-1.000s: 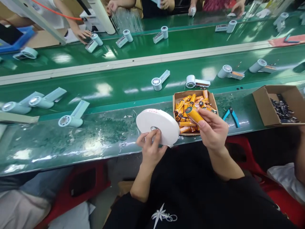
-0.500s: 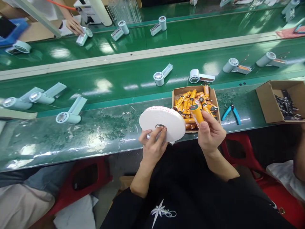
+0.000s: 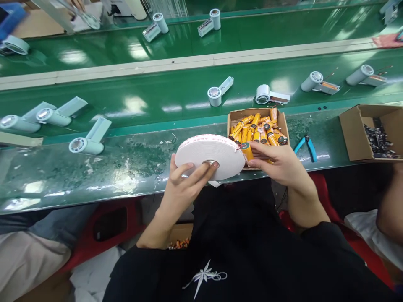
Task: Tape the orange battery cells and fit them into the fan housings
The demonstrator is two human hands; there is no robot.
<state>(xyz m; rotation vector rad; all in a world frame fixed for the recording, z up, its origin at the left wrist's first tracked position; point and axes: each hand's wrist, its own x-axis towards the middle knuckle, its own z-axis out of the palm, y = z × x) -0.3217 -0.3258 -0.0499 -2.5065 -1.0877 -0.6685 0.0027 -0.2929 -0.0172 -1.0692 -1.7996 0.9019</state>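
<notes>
My left hand [image 3: 189,180] is closed on a big white roll of tape [image 3: 198,153], with fingertips hooked into its centre hole. Reddish print runs along the roll's outer edge. A short loose end hangs below it. My right hand [image 3: 280,163] pinches an orange cylindrical battery [image 3: 247,152] with a dark greenish end, right beside the roll's right edge; whether the two touch I cannot tell. Behind the battery stands an open cardboard box [image 3: 286,126] full of similar orange batteries with thin wires.
Blue-handled pliers [image 3: 307,147] lie right of the battery box. Farther right is a cardboard box [image 3: 352,134] of small dark parts. Several pale blue handheld fan bodies [image 3: 215,96] rest along the green conveyor [image 3: 132,98]. Red stools [image 3: 116,222] stand below the bench, with seated people either side.
My right hand has brought the battery left and slightly down, close to the tape roll. The roll has turned a little, showing more of its printed edge. The view has shifted slightly.
</notes>
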